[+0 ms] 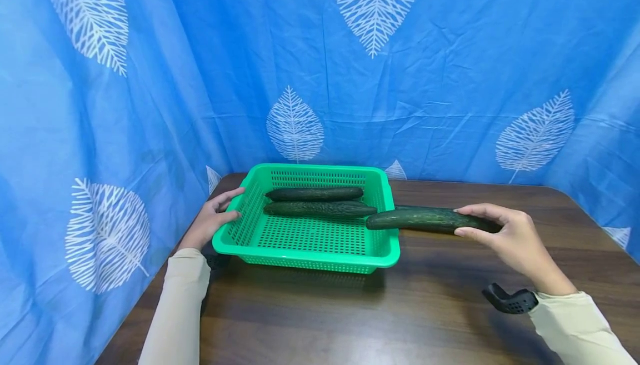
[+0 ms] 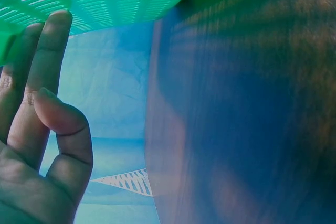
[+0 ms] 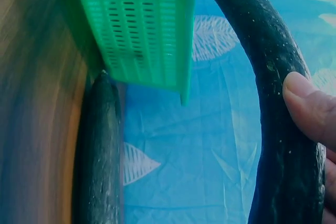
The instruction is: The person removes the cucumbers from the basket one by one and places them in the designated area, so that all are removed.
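Observation:
A green plastic basket [image 1: 310,262] with slotted walls holds two dark cucumbers, a rear cucumber [image 1: 315,194] and a front cucumber [image 1: 320,209], lying side by side. My right hand [image 1: 510,237] grips a third cucumber [image 1: 420,219] near its right end, thumb on the near side. That cucumber is raised, its free end over the basket's right rim. Against the left outer wall, my left hand [image 1: 210,220] touches the basket with extended fingers [image 2: 50,51]; its thumb is bent. Another cucumber [image 3: 100,156] lies on the table beside the basket, mostly hidden in the head view.
The brown wooden table [image 1: 310,320] carries everything. A blue curtain [image 1: 440,76] with white leaf prints hangs behind the table and along the sides. A black wrist mount [image 1: 510,300] sticks out from the right wrist.

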Tool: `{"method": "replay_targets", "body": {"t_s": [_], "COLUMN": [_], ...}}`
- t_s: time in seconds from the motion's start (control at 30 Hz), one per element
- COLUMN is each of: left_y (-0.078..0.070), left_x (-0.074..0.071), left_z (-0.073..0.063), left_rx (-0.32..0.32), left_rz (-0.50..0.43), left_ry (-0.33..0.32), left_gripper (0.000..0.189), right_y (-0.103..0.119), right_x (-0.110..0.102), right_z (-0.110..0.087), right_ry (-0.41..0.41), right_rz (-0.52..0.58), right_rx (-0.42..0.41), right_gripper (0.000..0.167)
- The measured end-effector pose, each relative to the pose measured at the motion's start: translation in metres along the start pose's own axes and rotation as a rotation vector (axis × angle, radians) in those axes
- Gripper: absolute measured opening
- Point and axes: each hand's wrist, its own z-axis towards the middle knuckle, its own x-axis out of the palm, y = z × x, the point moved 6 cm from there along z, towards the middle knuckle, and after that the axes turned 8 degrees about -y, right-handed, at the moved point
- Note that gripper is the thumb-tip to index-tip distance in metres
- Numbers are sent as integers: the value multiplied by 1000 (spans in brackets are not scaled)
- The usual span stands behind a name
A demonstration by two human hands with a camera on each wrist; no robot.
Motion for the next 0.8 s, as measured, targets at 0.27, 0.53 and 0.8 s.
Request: {"method": "replay_targets", "body": {"t_s": [0.27,0.53,0.8], "left_y": [0,0,0], "left_x": [1,0,0], "left_z": [0,-1,-1], "left_rx": [17,2,4], "left_rz": [2,-8,3], "left_ry": [15,14,20], "left_gripper": [71,70,69], "right_y": [-20,-37,-61], "right_x": [-9,-19,-25], "right_z": [-3,-2,-3], "right_ry": [25,34,47], "right_rz": [-2,5,24], "right_rx": [84,129,204], "right_gripper": [37,37,36]}}
